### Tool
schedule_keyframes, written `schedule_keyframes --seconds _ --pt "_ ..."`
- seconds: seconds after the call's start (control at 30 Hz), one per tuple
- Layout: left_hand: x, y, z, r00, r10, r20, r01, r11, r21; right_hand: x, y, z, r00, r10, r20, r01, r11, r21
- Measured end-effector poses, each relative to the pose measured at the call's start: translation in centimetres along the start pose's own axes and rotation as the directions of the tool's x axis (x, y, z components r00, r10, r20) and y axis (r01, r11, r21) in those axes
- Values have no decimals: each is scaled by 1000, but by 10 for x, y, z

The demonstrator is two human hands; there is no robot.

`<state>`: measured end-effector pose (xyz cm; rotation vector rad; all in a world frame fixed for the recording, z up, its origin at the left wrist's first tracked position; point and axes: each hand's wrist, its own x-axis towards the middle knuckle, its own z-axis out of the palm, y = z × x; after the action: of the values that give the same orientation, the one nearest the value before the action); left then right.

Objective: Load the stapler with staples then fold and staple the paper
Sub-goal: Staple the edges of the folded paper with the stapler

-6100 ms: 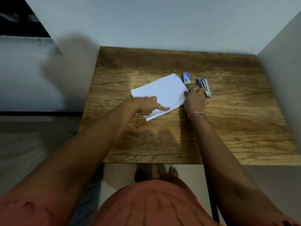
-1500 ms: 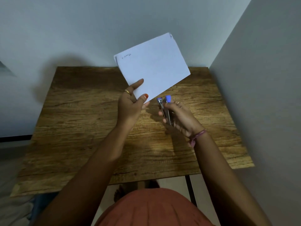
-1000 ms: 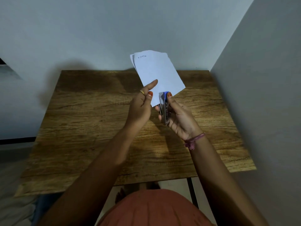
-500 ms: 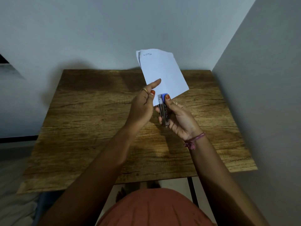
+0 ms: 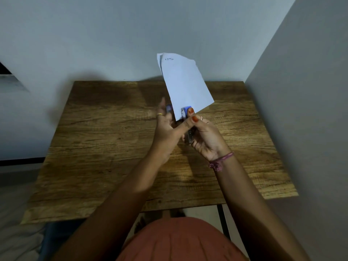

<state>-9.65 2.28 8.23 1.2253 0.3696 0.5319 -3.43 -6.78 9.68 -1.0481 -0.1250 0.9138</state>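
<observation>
Both hands up over the desk (image 5: 113, 147), nothing resting on it that I can see.

Folded paper (image 5: 185, 85) held upright, tilted w/ top leaning left, lower edge down at the hands. Two layers show at the top left corner, so the fold is done. Kept in the air prob. so the stapler can reach around the edge from both sides.

Right hand (image 5: 205, 136) is wrapped around the stapler (image 5: 188, 127), blue nose up, thumb on the blue tip. Nose sits over the paper's bottom corner; looks like the edge is fed into the mouth, can't confirm depth.

Left hand (image 5: 167, 129) pinches the lower left edge to steady it, thumb crossing toward the stapler. Blurred, grip detail unclear.

My read: stapling step, squeeze due. Risk: sheet slips, layers go askew.
</observation>
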Motion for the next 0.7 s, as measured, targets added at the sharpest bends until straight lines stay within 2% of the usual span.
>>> schedule_keyframes --seconds 0.1,0.23,0.43,0.57,0.7 --pt "-2 -1 5 999 -45 -24 46 998 42 1 3 4 1000 -3 -3 3 1000 13" --pt "1 -1 5 996 -30 -86 32 999 15 3 5 8 999 -5 -45 4 1000 -2" --pt "2 3 4 992 -82 -93 72 991 -111 5 11 16 991 -88 -98 90 996 16" --pt "5 9 -3 987 -161 -19 159 984 -85 3 8 15 993 -91 -75 92 996 11" --pt "17 27 -15 946 -286 151 309 938 -157 1 8 16 994 -80 -71 72 991 -111"
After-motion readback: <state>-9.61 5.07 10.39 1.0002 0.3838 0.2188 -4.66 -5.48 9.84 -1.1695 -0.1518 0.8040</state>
